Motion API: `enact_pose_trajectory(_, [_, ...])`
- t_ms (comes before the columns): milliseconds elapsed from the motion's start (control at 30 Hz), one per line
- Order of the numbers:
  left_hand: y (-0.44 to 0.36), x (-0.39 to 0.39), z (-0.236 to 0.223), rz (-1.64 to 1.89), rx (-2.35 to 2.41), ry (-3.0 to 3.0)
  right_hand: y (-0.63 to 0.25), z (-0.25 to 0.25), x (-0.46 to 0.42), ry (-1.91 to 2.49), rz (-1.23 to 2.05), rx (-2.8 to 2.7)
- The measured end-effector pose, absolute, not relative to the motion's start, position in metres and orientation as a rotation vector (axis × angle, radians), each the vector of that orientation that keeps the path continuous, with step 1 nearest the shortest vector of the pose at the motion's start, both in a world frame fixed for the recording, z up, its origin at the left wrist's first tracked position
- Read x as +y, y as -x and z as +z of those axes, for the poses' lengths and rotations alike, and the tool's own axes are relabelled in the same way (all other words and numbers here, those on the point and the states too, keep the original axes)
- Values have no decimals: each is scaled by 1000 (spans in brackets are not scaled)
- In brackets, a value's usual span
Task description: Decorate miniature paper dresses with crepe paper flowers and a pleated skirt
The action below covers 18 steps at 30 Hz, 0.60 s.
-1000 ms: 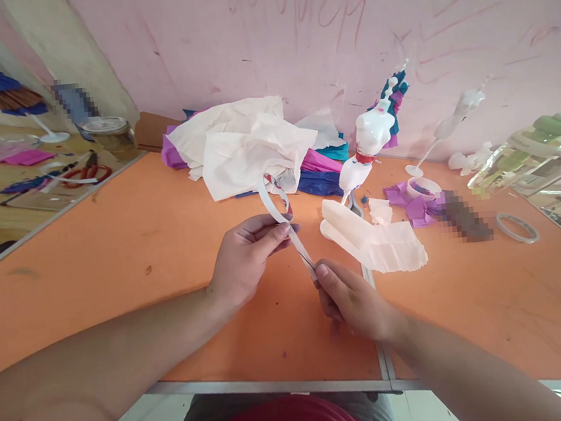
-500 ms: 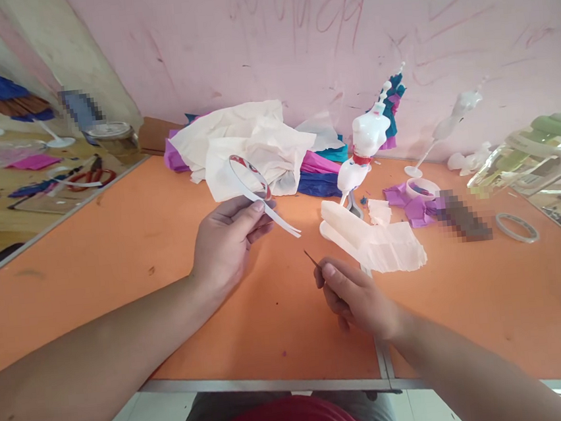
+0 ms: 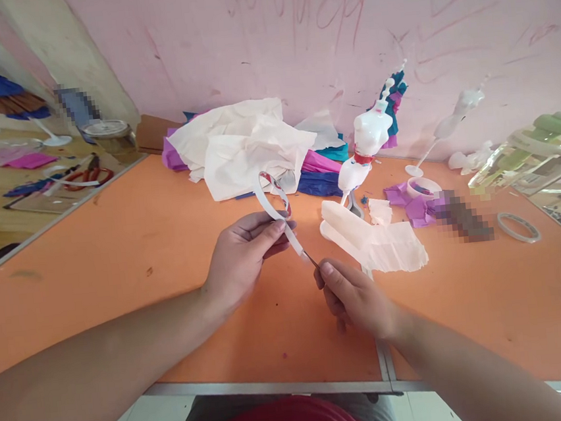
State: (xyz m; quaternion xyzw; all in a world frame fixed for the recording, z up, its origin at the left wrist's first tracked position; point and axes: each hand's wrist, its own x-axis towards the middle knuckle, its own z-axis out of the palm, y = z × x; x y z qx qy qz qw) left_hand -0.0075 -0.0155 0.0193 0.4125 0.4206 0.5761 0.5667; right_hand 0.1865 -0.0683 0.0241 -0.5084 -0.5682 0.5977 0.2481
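My left hand pinches a narrow white strip between thumb and fingers. The strip curls into a loop, and red print shows on its far side. In my right hand is a thin, dark pointed tool; its exact kind is hidden by my fingers. The tool's tip meets the strip's lower free end, though whether it grips it I cannot tell. Just beyond my right hand lies a pale cream piece of crepe paper. Behind that paper a small white mannequin leans on its stand, with a red band at its waist.
Crumpled cream paper is heaped against the wall, over blue, pink and teal pieces. At the right are a clear tape roll, purple scraps and a green-lidded bottle. Red-handled pliers lie on the left table.
My left hand has moved right and slightly down with the strip, bringing its free end to the tool's tip. My right hand has barely moved.
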Motion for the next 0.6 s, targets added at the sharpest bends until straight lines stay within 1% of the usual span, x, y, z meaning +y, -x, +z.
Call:
enact_pose_trajectory(233, [7,-17,17,1334,971,-975,-183,24,-69,1383,1693,-1521])
enact_pose_trajectory(400, [8,-18,20,1339,960,-989,-186,25,-70,1316,1573,-1498])
enact_pose_trajectory(500, [8,-18,22,1337,960,-991,-187,26,-72,1250,1637,-1491])
enact_pose_trajectory(600, [8,-18,22,1340,966,-981,-186,27,-73,1280,1682,-1536])
